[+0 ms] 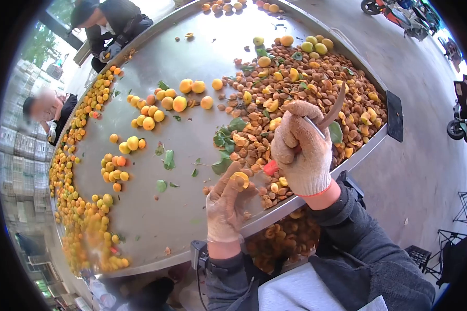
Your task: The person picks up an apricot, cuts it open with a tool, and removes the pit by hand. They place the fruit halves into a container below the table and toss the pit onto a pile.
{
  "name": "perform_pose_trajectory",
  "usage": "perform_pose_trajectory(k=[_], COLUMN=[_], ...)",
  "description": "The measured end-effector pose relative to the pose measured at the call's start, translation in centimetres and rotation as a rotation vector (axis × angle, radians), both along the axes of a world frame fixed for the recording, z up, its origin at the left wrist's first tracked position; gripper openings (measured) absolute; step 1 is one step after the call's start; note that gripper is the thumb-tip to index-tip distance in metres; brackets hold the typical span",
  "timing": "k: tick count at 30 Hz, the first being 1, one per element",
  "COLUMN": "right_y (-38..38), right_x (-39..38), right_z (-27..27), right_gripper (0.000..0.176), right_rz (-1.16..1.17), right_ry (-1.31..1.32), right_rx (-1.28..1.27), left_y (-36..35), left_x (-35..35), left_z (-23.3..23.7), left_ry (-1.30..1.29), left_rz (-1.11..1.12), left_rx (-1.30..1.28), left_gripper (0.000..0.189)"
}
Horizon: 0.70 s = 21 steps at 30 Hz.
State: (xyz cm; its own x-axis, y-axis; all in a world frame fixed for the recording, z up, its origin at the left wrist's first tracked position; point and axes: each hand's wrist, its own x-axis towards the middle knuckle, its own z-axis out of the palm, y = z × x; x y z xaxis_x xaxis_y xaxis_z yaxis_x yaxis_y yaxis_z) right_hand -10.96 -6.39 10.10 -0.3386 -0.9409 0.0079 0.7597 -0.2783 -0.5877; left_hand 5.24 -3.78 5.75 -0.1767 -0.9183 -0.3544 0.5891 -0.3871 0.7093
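Note:
My right hand [302,150], in a pale, stained knit glove, is closed round a knife with a curved brownish blade [336,108]. The blade points up and away, and a red handle end [270,167] shows below the fist. Lower and to the left, my gloved left hand [227,199] pinches a cut apricot piece [239,180] between its fingers. Both hands are above the near edge of the metal table, the right one over a heap of brown apricot pits [311,85] mixed with a few orange pieces.
Whole apricots [179,103] lie in clusters on the metal table [192,142], many more along its left side. Green leaves [224,140] are scattered about. A container of apricot pieces [285,238] sits below the near edge. Two people work across the table; motorbikes [404,18] stand at right.

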Motion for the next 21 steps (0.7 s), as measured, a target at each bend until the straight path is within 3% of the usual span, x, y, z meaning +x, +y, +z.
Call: perform_pose_trajectory(k=[6, 12, 14, 16, 21], right_y=[0.0, -1.1, -2.7, -4.0, -4.9], right_x=[0.6, 0.5, 0.3, 0.0, 0.9], right_z=[-0.6, -1.1, -2.4, -4.1, -5.3], right_gripper=[0.018, 0.014, 0.016, 0.019, 0.019], right_rz=[-0.083, 0.112, 0.115, 0.154, 0.169], right_ry=[0.19, 0.248, 0.095, -0.278, -0.414], right_rx=[-0.014, 0.027, 0.097, 0.18, 0.266], left_y=[-0.1, -0.4, -0.7, -0.9, -2.1], left_x=[-1.9, -2.2, -1.7, -1.4, -0.1], left_z=[-0.2, -0.3, 0.0, -0.4, -2.6], left_ry=[-0.049, -0.312, -0.213, -0.082, 0.242], left_rz=[-0.052, -0.027, -0.062, -0.064, -0.095], left_rx=[0.006, -0.004, 0.01, 0.02, 0.121], left_gripper=[0.038, 0.036, 0.038, 0.041, 0.045])
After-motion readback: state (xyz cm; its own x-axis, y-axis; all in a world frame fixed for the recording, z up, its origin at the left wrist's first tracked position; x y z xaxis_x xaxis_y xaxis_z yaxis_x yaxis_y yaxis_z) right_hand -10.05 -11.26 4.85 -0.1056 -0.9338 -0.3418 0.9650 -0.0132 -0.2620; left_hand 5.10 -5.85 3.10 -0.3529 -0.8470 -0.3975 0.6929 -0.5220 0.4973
